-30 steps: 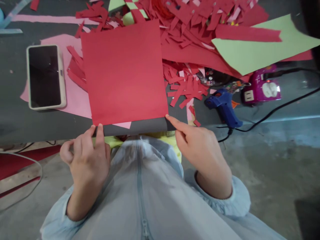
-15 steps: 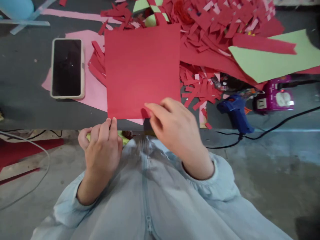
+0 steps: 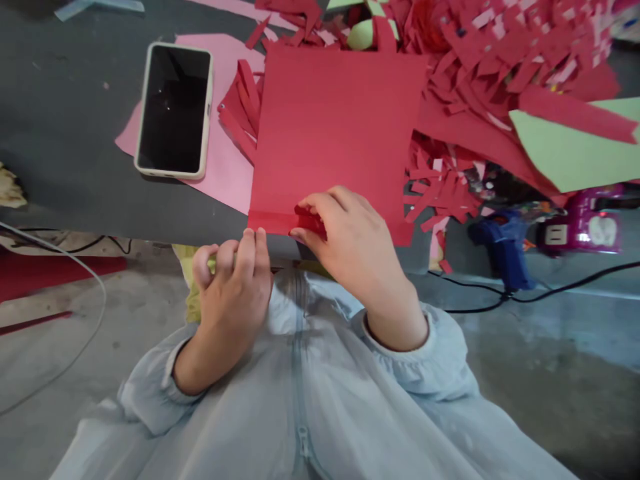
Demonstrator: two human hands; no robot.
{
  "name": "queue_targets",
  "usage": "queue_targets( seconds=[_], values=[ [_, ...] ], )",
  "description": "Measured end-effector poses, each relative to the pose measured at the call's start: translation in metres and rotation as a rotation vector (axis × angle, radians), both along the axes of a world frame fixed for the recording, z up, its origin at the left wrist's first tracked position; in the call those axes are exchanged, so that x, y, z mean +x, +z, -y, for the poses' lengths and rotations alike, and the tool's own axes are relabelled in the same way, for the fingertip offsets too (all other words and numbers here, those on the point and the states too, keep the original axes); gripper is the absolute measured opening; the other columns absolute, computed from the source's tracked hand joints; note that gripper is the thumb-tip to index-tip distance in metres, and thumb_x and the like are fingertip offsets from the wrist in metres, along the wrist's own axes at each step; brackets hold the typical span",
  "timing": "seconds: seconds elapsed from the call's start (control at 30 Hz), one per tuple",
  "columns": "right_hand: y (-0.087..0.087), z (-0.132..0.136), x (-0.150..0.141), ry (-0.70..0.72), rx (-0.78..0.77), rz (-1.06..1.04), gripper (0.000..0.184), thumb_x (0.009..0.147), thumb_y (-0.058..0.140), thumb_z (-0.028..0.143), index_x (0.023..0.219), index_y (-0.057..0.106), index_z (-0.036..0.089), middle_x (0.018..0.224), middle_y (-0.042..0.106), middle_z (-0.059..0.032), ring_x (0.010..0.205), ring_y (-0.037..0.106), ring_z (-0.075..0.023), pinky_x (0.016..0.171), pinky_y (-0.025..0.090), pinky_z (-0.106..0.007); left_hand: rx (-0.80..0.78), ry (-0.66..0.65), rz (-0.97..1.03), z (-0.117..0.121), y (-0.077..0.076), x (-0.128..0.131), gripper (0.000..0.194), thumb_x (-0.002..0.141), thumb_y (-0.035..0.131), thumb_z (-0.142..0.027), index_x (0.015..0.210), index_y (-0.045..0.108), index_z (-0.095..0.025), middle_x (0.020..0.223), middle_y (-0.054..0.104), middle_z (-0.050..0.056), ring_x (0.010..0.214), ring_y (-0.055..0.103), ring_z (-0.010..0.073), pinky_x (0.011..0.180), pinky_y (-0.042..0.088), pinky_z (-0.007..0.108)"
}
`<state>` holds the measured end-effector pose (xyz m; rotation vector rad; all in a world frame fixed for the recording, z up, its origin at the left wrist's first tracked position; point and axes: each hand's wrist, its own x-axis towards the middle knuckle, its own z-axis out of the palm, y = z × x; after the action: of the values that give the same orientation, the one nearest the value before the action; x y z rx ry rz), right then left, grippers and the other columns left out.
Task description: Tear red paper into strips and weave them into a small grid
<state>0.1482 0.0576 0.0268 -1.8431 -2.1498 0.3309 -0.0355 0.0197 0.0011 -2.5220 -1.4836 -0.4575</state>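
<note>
Matte dark table [image 3: 80, 193], flat red paper sq. [image 3: 340, 127] fwd of L hand [image 3: 235, 287] & partly under R hand [image 3: 353, 243], w/ folded strip [image 3: 275, 222] along near edge. L half-open, fingertips on near-left corner. R curled, small thumb-finger gap at strip; can't tell if pinching.

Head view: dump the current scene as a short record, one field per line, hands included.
Left hand: fingertips at the near left corner of the red sheet
Right hand: thumb and fingers at the sheet's near edge; grip unclear
Phone: screen dark, lying over part of the pink sheet
Right side: blue glue gun, beside a purple box
Far right: green sheet, red strip across it
</note>
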Motion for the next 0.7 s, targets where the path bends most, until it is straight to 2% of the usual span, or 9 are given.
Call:
queue_targets(
  seconds=[0.17, 0.3, 0.5, 0.7],
  values=[
    [-0.001, -0.006, 0.006, 0.06, -0.016, -0.055, 0.01, 0.093, 0.064, 0.022, 0.098, 0.072, 0.019, 0.095, 0.07, -0.0083, 0.091, 0.057, -0.0248, 0.086, 0.044, -0.039, 0.014, 0.006, 0.004, 0.0, 0.001, 0.0, 0.045, 0.095, 0.052, -0.014, 0.14, 0.057, -0.011, 0.12, 0.072, 0.013, 0.104, 0.062, 0.0249, 0.101, 0.039, 0.046],
    [-0.004, -0.009, 0.012, 0.071, -0.025, -0.094, 0.009, 0.091, 0.064, 0.02, 0.086, 0.072, 0.019, 0.089, 0.07, -0.0065, 0.088, 0.057, -0.0228, 0.083, 0.044, -0.037, -0.081, -0.001, 0.024, 0.001, 0.002, -0.005, 0.048, 0.096, 0.052, -0.016, 0.144, 0.055, -0.014, 0.127, 0.07, 0.013, 0.107, 0.062, 0.0256, 0.102, 0.039, 0.047],
    [-0.015, -0.003, 0.013, 0.112, 0.076, -0.202, 0.021, 0.097, 0.057, 0.019, 0.1, 0.077, 0.023, 0.091, 0.069, -0.0051, 0.087, 0.059, -0.019, 0.081, 0.045, -0.035, -0.162, -0.002, 0.097, 0.003, 0.005, -0.013, 0.056, 0.095, 0.052, -0.016, 0.151, 0.047, -0.013, 0.136, 0.066, 0.016, 0.115, 0.058, 0.0291, 0.104, 0.038, 0.049],
    [-0.026, 0.004, 0.015, 0.224, 0.291, -0.135, 0.029, 0.099, 0.053, 0.015, 0.111, 0.078, 0.023, 0.087, 0.068, -0.0045, 0.082, 0.056, -0.0159, 0.076, 0.045, -0.03, -0.1, 0.017, 0.033, 0.006, 0.008, -0.008, 0.048, 0.094, 0.058, -0.019, 0.139, 0.056, -0.003, 0.134, 0.065, 0.022, 0.12, 0.056, 0.034, 0.1, 0.042, 0.047]
  ],
)
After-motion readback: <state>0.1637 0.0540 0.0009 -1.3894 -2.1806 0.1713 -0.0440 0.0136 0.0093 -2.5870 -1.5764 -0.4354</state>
